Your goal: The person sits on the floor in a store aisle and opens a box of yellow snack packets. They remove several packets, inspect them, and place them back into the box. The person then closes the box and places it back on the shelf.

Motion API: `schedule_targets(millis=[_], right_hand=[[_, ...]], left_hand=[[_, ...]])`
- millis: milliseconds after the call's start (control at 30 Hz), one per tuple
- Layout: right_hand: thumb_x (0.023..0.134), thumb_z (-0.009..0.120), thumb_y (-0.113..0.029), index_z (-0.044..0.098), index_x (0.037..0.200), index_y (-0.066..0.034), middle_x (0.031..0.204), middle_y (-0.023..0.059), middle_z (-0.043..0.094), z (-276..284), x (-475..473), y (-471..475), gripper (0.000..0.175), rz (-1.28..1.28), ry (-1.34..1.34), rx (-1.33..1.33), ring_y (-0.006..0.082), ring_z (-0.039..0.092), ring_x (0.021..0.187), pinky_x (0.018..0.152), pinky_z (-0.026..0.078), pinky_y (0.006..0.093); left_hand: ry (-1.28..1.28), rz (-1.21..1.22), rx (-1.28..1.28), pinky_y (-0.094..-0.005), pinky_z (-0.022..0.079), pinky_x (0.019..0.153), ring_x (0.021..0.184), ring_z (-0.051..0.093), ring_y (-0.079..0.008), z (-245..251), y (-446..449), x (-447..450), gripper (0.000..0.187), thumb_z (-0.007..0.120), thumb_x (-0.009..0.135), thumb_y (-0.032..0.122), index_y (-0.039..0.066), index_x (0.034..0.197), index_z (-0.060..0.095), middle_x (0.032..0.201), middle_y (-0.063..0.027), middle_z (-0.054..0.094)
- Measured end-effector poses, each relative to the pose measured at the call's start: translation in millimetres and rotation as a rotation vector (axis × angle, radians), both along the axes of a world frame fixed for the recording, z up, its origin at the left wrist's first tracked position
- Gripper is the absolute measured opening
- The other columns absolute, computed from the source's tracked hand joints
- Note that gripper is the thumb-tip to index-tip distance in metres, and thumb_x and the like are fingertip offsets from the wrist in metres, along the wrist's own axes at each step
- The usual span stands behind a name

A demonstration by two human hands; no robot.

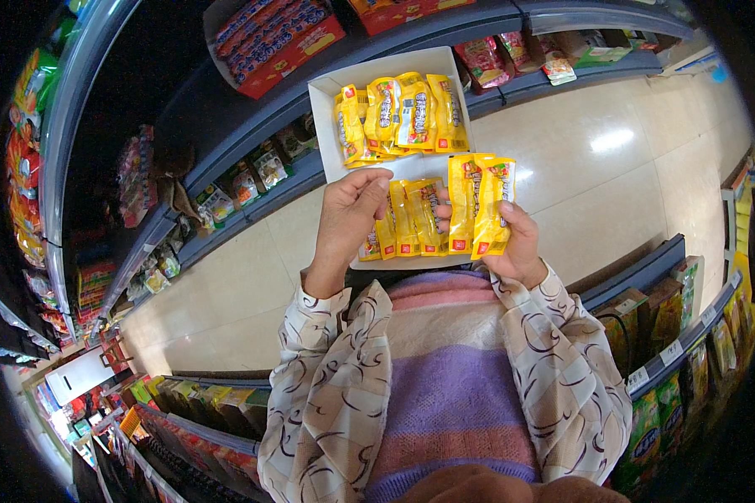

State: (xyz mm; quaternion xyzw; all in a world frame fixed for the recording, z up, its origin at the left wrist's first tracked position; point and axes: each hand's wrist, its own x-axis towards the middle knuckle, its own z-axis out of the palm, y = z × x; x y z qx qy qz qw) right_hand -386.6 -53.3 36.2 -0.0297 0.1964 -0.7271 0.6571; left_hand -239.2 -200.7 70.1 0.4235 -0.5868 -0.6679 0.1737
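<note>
A white cardboard box (324,135) lies before me at waist height; what bears it cannot be seen. Yellow snack packets (387,113) are piled loosely in its far half. In the near half, more yellow packets (409,220) stand side by side in a row. My right hand (521,242) holds two yellow packets (481,204) at the box's right side, thumb on top, with some fingertips behind them. Over the left wall, my left hand (355,210) has its thumb and fingers curled together beside the row, and nothing shows in them.
Beyond the box runs a dark store shelf (377,60) with red snack boxes (283,44) and bagged goods (484,63). Another shelf with price tags (670,352) stands close at my right. More racks (53,157) line the left. Pale floor tiles (566,144) lie between.
</note>
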Motion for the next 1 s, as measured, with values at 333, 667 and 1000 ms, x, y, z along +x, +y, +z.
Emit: schedule_targets(millis=[333,667,1000], right_hand=[[0.080,0.048,-0.026,0.025,0.129,0.0006,0.122,0.0243,0.042,-2.3,-1.5,0.4,0.061,0.004,0.017,-0.043,0.0325,0.050,0.107,0.090,0.041,0.0439],[0.079,0.048,-0.027,0.026,0.129,0.0000,0.121,0.0235,0.043,-5.8,-0.1,2.0,0.061,-0.004,0.002,-0.042,0.0324,0.050,0.106,0.089,0.041,0.0433],[0.080,0.048,-0.028,0.026,0.129,0.0000,0.121,0.0243,0.043,-7.5,-0.4,2.4,0.061,-0.010,0.044,-0.053,0.0338,0.051,0.104,0.088,0.042,0.0463]], left_hand=[[-0.266,-0.178,-0.205,-0.0228,0.038,0.045,0.050,0.049,-0.0096,-37.8,19.4,-4.9,0.025,0.055,0.080,0.007,-0.006,0.101,0.049,0.062,-0.0057,0.055],[-0.203,-0.155,0.314,-0.0190,0.024,0.031,0.034,0.034,-0.0046,-31.1,22.5,-19.9,0.027,0.062,0.076,0.015,-0.002,0.095,0.054,0.052,0.0002,0.045],[-0.134,-0.210,0.302,-0.0204,0.021,0.032,0.034,0.034,-0.0048,-43.7,33.5,-22.9,0.020,0.063,0.077,0.018,-0.001,0.079,0.058,0.050,0.0013,0.044]])
